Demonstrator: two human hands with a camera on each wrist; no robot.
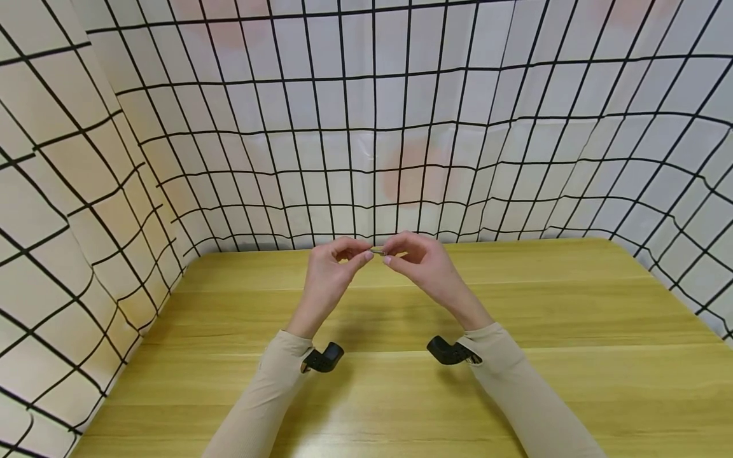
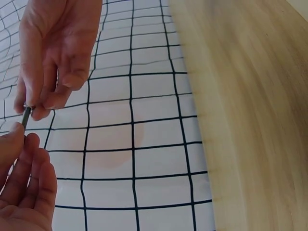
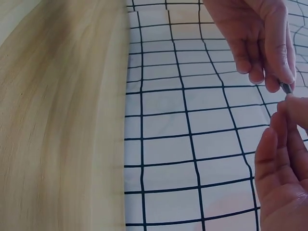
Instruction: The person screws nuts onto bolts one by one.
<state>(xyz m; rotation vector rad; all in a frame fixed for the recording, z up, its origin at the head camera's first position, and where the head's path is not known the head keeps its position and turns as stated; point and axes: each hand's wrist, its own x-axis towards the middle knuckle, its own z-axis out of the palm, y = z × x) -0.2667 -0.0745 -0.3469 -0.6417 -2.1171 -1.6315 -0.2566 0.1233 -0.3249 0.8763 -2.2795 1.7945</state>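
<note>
Between the two hands, raised over the far part of the table, is a small thin grey metal rod (image 1: 376,251). My left hand (image 1: 331,273) pinches one end of it between thumb and fingertips. At the other end, my right hand (image 1: 426,266) pinches it the same way. The left wrist view shows the rod (image 2: 26,118) bridging the fingertips, with a slightly wider end at the right hand's fingers. In the right wrist view only a short piece of the rod (image 3: 287,88) shows; the fingers cover the rest.
A wood-grain table (image 1: 366,407) spreads beneath the arms. White sheeting with a black grid (image 1: 343,146) rises behind it and along both sides. Each wrist bears a black camera mount, the left mount (image 1: 324,357) and the right mount (image 1: 448,351), below beige sleeves.
</note>
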